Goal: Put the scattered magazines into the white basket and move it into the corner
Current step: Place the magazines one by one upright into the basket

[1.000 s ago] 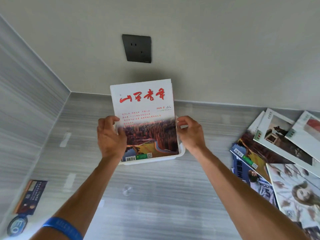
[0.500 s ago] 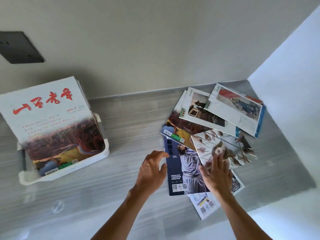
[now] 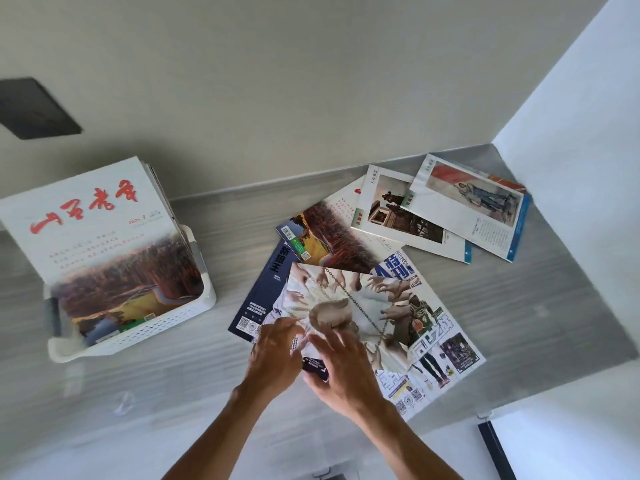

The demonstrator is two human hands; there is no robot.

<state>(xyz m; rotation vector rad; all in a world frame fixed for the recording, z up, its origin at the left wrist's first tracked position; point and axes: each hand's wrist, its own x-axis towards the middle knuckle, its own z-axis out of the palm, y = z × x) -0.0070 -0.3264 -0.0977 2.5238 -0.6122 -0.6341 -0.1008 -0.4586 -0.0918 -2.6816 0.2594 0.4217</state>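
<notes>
The white basket (image 3: pixel 166 327) stands at the left with a red-titled magazine (image 3: pixel 100 237) upright in it, other magazines behind that one. Several magazines lie scattered to the right. On top is a pale magazine (image 3: pixel 349 299) picturing hands and a chain, over a dark blue magazine (image 3: pixel 266 292) and a basketball magazine (image 3: pixel 440 327). My left hand (image 3: pixel 277 355) pinches the pale magazine's near edge. My right hand (image 3: pixel 343 368) grips the same edge, fingers on the cover, where a purple underside shows.
A landscape-cover magazine (image 3: pixel 332 237) and two white art magazines (image 3: pixel 405 216) (image 3: pixel 474 206) lie further back toward the right corner. Walls close the grey counter (image 3: pixel 519 306) behind and on the right. A dark wall socket (image 3: pixel 34 109) sits at upper left.
Both hands left the red-titled magazine standing in the basket and moved right to the scattered pile. The pale magazine has slid toward me, onto the dark blue one.
</notes>
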